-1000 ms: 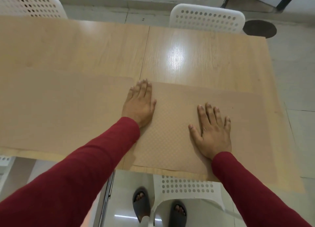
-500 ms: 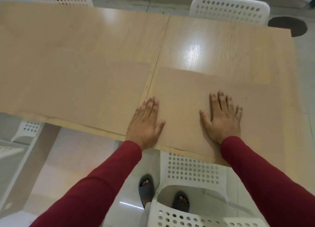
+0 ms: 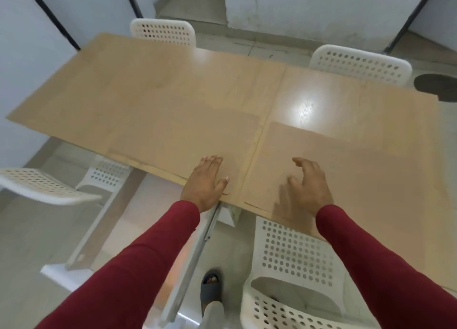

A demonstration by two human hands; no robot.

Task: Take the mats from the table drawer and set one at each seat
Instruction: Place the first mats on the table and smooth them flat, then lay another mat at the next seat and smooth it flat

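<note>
A person's left hand (image 3: pixel 206 180) lay flat, fingers released, on one mat (image 3: pixel 188 143) at centre frame; the right hand (image 3: pixel 310 184) hovered open, blurred, over a second mat (image 3: pixel 346 165). With both near seats apparently set, the worktop's (image 3: pixel 148 81) far chairs (image 3: pixel 358 64) likely needed mats next.

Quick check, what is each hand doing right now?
Left hand: open, flat on the near corner of the left mat, holding nothing.
Right hand: open, blurred, over the right mat; contact cannot be told.
</note>
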